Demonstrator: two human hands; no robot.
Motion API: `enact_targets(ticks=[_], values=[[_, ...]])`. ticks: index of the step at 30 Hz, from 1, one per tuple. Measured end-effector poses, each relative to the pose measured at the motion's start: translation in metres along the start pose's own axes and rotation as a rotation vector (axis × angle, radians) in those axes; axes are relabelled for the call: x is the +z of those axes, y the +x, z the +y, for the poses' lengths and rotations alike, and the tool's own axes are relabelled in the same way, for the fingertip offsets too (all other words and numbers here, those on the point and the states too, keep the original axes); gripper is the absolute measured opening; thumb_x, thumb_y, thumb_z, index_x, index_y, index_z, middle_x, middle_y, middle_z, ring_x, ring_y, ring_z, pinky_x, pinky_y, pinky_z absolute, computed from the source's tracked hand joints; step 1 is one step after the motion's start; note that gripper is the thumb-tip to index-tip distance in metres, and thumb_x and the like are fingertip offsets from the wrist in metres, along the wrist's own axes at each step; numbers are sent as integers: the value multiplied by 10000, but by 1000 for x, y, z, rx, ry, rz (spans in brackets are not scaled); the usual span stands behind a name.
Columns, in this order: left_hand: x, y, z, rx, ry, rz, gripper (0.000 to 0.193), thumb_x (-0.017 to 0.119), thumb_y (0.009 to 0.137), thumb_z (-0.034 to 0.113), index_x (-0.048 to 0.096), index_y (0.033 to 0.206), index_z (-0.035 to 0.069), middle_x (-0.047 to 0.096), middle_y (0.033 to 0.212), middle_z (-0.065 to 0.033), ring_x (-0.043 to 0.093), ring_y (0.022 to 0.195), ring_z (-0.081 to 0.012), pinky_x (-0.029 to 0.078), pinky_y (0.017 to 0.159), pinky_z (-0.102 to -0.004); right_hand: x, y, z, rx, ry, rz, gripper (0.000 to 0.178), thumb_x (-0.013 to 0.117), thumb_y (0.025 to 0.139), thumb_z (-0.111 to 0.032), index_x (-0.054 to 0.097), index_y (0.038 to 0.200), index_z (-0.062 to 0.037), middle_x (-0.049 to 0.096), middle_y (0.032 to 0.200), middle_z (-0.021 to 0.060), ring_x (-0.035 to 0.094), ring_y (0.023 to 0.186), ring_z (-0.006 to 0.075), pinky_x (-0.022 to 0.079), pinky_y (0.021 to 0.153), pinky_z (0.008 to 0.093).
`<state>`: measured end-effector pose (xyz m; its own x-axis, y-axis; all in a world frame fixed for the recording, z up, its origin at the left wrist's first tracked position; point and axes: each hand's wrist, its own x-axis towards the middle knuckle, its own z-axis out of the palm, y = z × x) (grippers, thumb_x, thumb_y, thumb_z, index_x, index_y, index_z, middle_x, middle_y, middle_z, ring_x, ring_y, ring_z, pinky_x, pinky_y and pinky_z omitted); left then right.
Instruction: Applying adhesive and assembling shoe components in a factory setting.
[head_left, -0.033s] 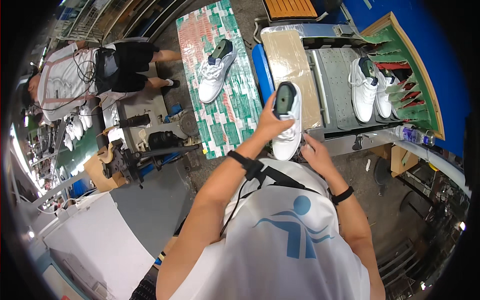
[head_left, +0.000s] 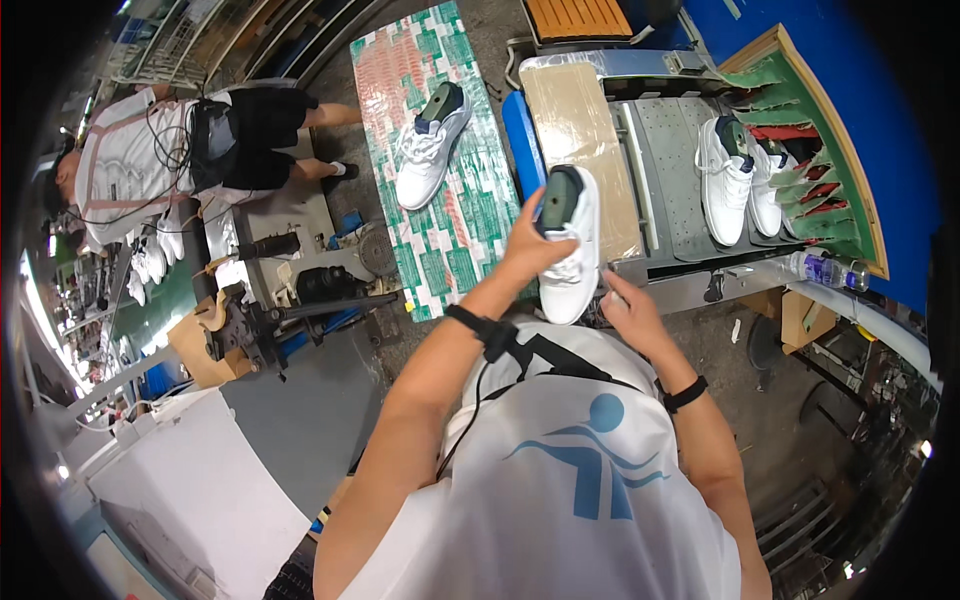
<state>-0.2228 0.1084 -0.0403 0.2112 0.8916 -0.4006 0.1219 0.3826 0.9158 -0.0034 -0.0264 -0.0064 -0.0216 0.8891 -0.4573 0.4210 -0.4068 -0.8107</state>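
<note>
I hold a white sneaker (head_left: 572, 262) with a dark grey-green last in its opening, upright in front of my chest. My left hand (head_left: 527, 250) grips it from the left around the heel and collar. My right hand (head_left: 628, 312) is at the shoe's right side near the toe, fingers pinched against it. Both wrists wear black straps. The sneaker hangs over the front edge of a workbench (head_left: 690, 285).
Another white sneaker (head_left: 428, 150) lies on a green and red patterned mat (head_left: 470, 230). Two white sneakers (head_left: 735, 180) sit on a grey perforated tray beside a green-lined rack (head_left: 815, 120). A plastic bottle (head_left: 825, 268), a tan board (head_left: 575, 120), a dark machine (head_left: 285, 310) and a person in white (head_left: 130, 160) are nearby.
</note>
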Motion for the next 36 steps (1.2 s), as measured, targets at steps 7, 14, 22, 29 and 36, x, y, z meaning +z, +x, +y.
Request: enact_targets(ticks=[7, 14, 22, 29, 36], values=[[-146, 77, 17, -217, 167, -152, 1111, 929, 786, 119, 273, 1663, -67, 759, 1126, -108, 743, 919, -152, 599, 811, -290, -1, -22, -16, -12, -57, 11, 683, 737, 931, -323, 586, 1463, 78, 710, 1221, 311, 696, 1157, 436, 529, 1021, 453], [-200, 117, -57, 279, 813, 358, 890, 858, 706, 154, 515, 1497, -68, 610, 1430, -287, 567, 1368, -430, 433, 1191, -474, -33, -37, 38, 67, -190, -36, 825, 705, 938, -458, 505, 1525, 87, 640, 1381, 347, 617, 1298, 482, 477, 1121, 501], [144, 81, 37, 539, 604, -37, 688, 832, 897, 181, 536, 1477, -42, 564, 1481, -254, 520, 1401, -408, 387, 1215, -477, -70, -46, 72, 155, -161, 4, 856, 671, 930, -479, 489, 1504, 130, 634, 1352, 382, 642, 1251, 495, 510, 1088, 504], [412, 191, 27, -228, 330, 161, 1334, 1013, 673, 486, 252, 1600, -97, 442, 1574, -363, 478, 1462, -465, 396, 1232, -496, -133, -73, 80, 235, -48, 74, 886, 689, 902, -483, 483, 1526, 111, 638, 1369, 342, 648, 1250, 468, 518, 1083, 475], [419, 194, 21, -265, 110, 219, 1201, 1010, 679, 368, 323, 1533, -122, 621, 1392, -292, 672, 1223, -400, 537, 1063, -451, -148, -111, 123, 401, 42, 161, 905, 694, 895, -496, 464, 1563, 70, 631, 1385, 343, 627, 1293, 463, 509, 1104, 466]])
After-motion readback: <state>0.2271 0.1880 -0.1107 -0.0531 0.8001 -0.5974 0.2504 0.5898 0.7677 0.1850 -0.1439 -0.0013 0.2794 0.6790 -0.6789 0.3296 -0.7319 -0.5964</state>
